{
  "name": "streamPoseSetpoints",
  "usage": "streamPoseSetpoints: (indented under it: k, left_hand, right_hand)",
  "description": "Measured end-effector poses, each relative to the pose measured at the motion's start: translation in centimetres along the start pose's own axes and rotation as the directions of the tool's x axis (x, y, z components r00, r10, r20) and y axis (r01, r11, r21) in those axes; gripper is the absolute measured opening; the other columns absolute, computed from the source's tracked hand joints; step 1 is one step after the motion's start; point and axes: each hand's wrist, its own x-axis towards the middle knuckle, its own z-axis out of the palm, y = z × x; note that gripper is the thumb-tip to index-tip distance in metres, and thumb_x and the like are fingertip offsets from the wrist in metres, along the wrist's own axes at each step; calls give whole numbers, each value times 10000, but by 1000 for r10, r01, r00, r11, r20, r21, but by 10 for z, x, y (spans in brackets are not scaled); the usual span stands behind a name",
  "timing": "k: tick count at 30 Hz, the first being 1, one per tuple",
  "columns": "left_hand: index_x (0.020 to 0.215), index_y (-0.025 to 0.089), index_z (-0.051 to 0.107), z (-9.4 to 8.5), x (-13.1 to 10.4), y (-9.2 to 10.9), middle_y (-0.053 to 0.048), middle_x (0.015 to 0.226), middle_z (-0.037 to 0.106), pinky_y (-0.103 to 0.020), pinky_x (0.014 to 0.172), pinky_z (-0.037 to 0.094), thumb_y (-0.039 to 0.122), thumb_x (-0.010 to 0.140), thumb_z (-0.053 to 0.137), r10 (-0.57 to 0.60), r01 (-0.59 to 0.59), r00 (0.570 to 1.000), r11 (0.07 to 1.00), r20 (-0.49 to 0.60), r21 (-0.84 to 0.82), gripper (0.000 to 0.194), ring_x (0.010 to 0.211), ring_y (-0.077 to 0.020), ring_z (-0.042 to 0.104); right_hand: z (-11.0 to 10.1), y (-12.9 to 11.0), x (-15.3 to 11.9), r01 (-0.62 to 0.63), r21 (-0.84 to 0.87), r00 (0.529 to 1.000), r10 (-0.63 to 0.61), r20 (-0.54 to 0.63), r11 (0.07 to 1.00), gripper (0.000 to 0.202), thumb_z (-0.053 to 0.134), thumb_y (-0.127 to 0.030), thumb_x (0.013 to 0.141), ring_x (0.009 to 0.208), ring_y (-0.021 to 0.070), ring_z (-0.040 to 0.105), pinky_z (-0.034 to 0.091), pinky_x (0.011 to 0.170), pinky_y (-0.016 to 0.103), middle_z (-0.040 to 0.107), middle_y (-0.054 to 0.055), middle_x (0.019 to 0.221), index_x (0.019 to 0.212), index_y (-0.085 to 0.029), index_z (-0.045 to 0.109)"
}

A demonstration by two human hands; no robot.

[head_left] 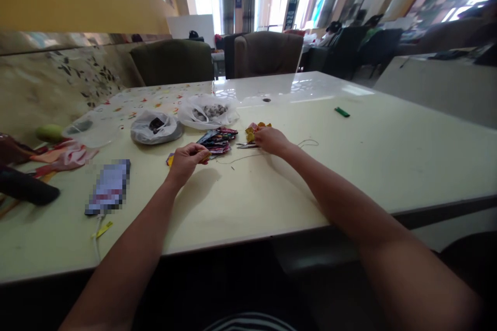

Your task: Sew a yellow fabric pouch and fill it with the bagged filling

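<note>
My left hand (187,161) is closed in a pinch above the table, thumb against fingers. A small yellowish bit shows at its fingertips, too small to name. By that hand's outer side lies a yellow and purple piece (170,159). Just beyond it is a heap of dark, colourful flat pieces (217,139). My right hand (271,140) reaches down to a small pile of yellow and pink pieces (252,130), its fingers closed at the edge and partly hidden. Beside the pile are small metal scissors (247,146). A thin thread (244,157) runs between the hands and loops out to the right.
Two white plastic bags (151,132) (207,111) with small contents stand behind the heap. A blurred-out phone-like object (111,186) with a white cable (96,243) lies left. A green lighter-like object (342,111) is at right. Chairs (267,54) stand beyond the table (388,155).
</note>
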Motion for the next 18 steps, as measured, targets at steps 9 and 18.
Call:
streamPoseSetpoints:
  k: [9,18]
  left_hand:
    - [765,125,743,11,-9,8,-30,677,691,-301,658,597,435,548,938,-192,193,981,968,20,-163,425,589,-125,637]
    - [805,145,756,15,-13,9,-31,730,717,-307,705,608,427,585,931,-168,165,986,962,4,-217,398,630,-127,657]
  right_hand:
    - [19,-4,4,130,84,991,-130,-6,988,132,540,-123,861,1038,297,581,441,865,385,660,191,1120,921,-128,657]
    - [4,-43,-21,32,992,996,-89,-21,120,229,629,-204,797,506,87,469,291,457,238,633,-3,819,898,-237,426]
